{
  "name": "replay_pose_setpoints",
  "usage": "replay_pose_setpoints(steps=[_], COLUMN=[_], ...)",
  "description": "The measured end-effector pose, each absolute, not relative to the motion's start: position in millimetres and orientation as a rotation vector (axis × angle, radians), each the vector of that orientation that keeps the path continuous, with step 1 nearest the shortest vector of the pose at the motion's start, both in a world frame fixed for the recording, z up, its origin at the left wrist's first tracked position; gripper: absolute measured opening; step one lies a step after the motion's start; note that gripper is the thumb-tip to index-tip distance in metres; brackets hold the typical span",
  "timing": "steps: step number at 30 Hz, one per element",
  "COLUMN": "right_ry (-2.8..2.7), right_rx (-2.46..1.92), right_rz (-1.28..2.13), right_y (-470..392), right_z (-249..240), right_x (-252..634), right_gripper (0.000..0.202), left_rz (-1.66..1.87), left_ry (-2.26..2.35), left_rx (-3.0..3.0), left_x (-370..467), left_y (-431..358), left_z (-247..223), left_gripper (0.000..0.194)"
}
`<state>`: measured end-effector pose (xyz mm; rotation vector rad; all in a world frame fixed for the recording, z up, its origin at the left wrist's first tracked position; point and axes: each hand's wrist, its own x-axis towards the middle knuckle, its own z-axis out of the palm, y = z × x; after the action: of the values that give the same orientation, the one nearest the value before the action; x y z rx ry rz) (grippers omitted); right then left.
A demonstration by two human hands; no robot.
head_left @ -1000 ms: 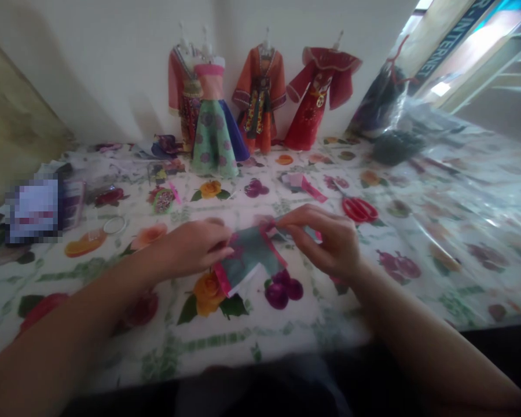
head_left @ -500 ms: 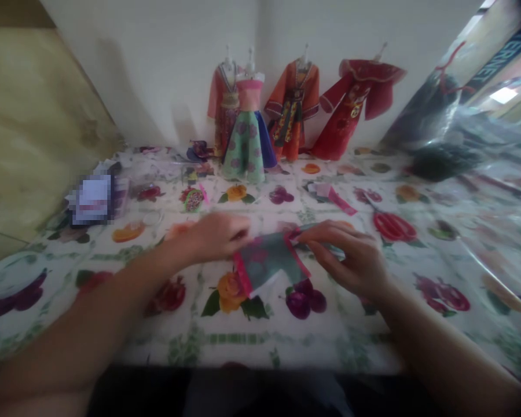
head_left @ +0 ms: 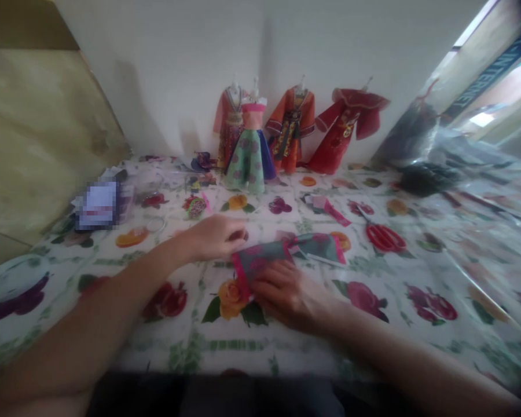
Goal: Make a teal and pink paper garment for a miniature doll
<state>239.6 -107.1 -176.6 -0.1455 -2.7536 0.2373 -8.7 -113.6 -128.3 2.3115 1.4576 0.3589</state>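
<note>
A small grey-green piece of fabric (head_left: 264, 258) with pink flowers and bright pink edging lies on the table in front of me. Its right part stretches out flat, with a pale strip along the near side. My left hand (head_left: 219, 236) is closed at the upper left corner of the cloth, its fingertips partly hidden. Lower down, my right hand (head_left: 293, 292) lies over the near side of the fabric, fingers bent together at the lower left pink edge. What is under the right palm is hidden.
Red-handled scissors (head_left: 385, 238) lie to the right, near pink fabric scraps (head_left: 336, 212). Doll dresses on stands, including a green one (head_left: 245, 162) and a red one (head_left: 341, 136), line the wall. Clear plastic (head_left: 486, 231) covers the right side. A pixelated phone-like object (head_left: 98, 205) sits left.
My right hand has let go of the cloth's middle and moved left and nearer to its lower left edge. The fabric's right part now shows. My left hand stays at the corner.
</note>
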Motion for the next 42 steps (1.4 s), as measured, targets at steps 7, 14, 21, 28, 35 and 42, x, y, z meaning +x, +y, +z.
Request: replay_pose_setpoints(steps=[7,14,21,28,35,42], right_ry=[-2.706,-2.63,-2.814,-2.728,-2.816,-2.87], right_rx=[-0.271,-0.288,-0.041,-0.181,-0.125,-0.121], right_rz=[0.457,0.589,0.189,0.452,0.387,0.233], right_y=[-101,-93,-105,-97,-100,-95], right_z=[-179,-164,-175,-173,-167,-177], right_x=[246,256,241,249,248,249], right_gripper=[0.019,0.022,0.021,0.019,0.018,0.02], left_rz=[0.339,0.192,0.029,0.026,0.138,0.185], left_ry=[1.383,1.305,1.262,1.274,1.247,1.262], left_rx=[2.34,2.338,2.343,2.339,2.415,2.441], left_x=[-7,-6,-5,-5,2,4], left_y=[-116,-117,-118,-120,-118,-117], left_z=[-129,-131,-131,-135,-140,-138], left_gripper=[0.017,0.006,0.011,0.014,0.01,0.014])
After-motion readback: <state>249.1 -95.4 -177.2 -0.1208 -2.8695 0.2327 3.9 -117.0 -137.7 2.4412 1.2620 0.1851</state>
